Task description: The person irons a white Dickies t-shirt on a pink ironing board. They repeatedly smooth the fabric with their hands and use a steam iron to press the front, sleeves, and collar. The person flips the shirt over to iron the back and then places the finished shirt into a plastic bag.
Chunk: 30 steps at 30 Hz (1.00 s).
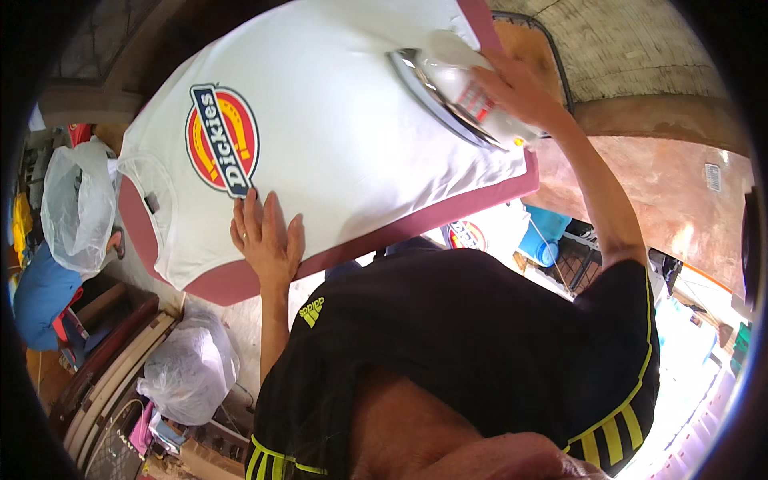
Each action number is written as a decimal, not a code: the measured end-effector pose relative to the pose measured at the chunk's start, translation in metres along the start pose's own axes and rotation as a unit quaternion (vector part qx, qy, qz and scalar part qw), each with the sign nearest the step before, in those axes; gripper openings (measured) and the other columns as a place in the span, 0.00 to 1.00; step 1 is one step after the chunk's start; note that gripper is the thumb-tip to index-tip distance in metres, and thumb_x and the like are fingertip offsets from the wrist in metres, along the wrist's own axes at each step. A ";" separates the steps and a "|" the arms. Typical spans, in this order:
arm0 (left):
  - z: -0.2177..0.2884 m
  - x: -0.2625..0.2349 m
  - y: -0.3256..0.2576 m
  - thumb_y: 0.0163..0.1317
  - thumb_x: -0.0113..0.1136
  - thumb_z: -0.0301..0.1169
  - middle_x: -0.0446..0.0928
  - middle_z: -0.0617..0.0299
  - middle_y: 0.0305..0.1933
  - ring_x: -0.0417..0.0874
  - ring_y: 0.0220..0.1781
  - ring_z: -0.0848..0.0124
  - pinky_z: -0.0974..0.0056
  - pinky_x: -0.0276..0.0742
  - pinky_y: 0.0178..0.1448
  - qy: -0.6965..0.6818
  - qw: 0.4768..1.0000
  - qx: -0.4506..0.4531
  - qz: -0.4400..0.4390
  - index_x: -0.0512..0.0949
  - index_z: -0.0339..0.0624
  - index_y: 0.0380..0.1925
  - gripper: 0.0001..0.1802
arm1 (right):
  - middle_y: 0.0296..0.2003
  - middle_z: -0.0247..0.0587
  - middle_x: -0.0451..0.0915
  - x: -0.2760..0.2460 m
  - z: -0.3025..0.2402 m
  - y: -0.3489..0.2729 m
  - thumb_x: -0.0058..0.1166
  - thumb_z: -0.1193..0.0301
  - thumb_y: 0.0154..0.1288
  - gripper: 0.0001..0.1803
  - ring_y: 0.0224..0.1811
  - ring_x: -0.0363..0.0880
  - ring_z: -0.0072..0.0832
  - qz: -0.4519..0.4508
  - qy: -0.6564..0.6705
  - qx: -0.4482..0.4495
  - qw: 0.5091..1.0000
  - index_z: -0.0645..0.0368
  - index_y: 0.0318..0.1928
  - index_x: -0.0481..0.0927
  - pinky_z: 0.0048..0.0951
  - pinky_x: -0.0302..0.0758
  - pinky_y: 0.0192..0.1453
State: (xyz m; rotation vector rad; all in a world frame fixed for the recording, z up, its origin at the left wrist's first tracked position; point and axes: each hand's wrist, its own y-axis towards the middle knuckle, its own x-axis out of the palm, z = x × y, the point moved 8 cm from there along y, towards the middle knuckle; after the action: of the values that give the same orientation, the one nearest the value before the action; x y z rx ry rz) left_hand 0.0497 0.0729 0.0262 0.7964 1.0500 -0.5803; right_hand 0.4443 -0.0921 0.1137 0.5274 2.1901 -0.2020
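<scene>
A white T-shirt (336, 88) lies spread over an ironing board with a dull red cover (400, 228), its neckline toward the left end. On the shirt is a round red, yellow and dark blue print (223, 141). My right hand (518, 90) is wrapped round the handle of a clothes iron (472, 100), which rests on the fabric near the right end of the board. Just below the print, my left hand (268, 238) lies flat on the shirt near the board's close edge, its fingers spread. The iron's soleplate is mostly hidden from view.
At the left hang or stand a clear plastic bag (76, 200) and a blue bundle (44, 296). Below them is another filled plastic bag (192, 368). A reddish-brown surface (664, 180) extends at the right, beyond a blue container (544, 236). Another printed white cloth (496, 228) shows under the board.
</scene>
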 end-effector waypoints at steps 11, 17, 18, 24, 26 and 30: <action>-0.019 -0.002 -0.012 0.67 0.59 0.44 0.66 0.50 0.73 0.60 0.76 0.44 0.41 0.55 0.73 0.076 0.995 -0.067 0.024 0.75 0.47 0.64 0.28 | 0.19 0.28 0.67 -0.126 0.147 -0.042 0.51 0.54 0.73 0.18 0.13 0.60 0.16 0.108 0.157 0.317 0.929 0.57 0.40 0.73 0.25 0.57 0.15; -0.020 -0.009 -0.012 0.66 0.59 0.44 0.67 0.51 0.72 0.60 0.76 0.45 0.41 0.53 0.74 0.044 0.995 -0.082 0.020 0.77 0.46 0.63 0.27 | 0.18 0.30 0.66 -0.117 0.192 -0.028 0.50 0.55 0.72 0.17 0.13 0.61 0.19 0.156 0.175 0.315 0.920 0.57 0.39 0.72 0.28 0.60 0.15; -0.020 -0.010 -0.012 0.66 0.59 0.44 0.67 0.50 0.72 0.60 0.76 0.45 0.41 0.53 0.74 0.041 0.995 -0.089 0.018 0.77 0.45 0.62 0.27 | 0.18 0.30 0.66 -0.111 0.197 -0.029 0.50 0.55 0.72 0.17 0.13 0.62 0.20 0.163 0.188 0.304 0.920 0.57 0.38 0.72 0.29 0.60 0.15; -0.035 -0.015 -0.019 0.62 0.65 0.34 0.72 0.52 0.67 0.67 0.72 0.47 0.47 0.58 0.73 -0.028 0.992 -0.087 0.090 0.81 0.44 0.57 0.22 | 0.25 0.40 0.75 -0.109 0.221 -0.045 0.51 0.56 0.72 0.17 0.22 0.75 0.29 0.189 0.141 0.310 0.921 0.58 0.44 0.76 0.33 0.72 0.26; -0.044 -0.019 -0.015 0.63 0.64 0.34 0.73 0.56 0.66 0.69 0.71 0.54 0.49 0.58 0.72 -0.064 0.988 -0.091 0.109 0.81 0.46 0.55 0.19 | 0.41 0.48 0.80 -0.127 0.193 -0.048 0.54 0.55 0.72 0.27 0.41 0.82 0.39 0.305 -0.236 0.061 0.920 0.61 0.61 0.73 0.41 0.78 0.49; -0.086 -0.042 -0.035 0.66 0.62 0.36 0.75 0.61 0.64 0.71 0.69 0.59 0.51 0.58 0.70 0.007 0.989 -0.118 0.084 0.82 0.49 0.53 0.16 | 0.57 0.53 0.77 -0.058 0.059 -0.070 0.63 0.61 0.63 0.34 0.62 0.74 0.48 0.280 -0.323 -0.093 0.899 0.59 0.67 0.70 0.49 0.69 0.66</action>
State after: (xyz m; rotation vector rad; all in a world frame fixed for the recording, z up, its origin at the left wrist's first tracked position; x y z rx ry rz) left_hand -0.0387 0.1234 0.0309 0.6738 1.0318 -0.3010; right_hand 0.4873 -0.1912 0.1199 0.8196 1.3294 0.1321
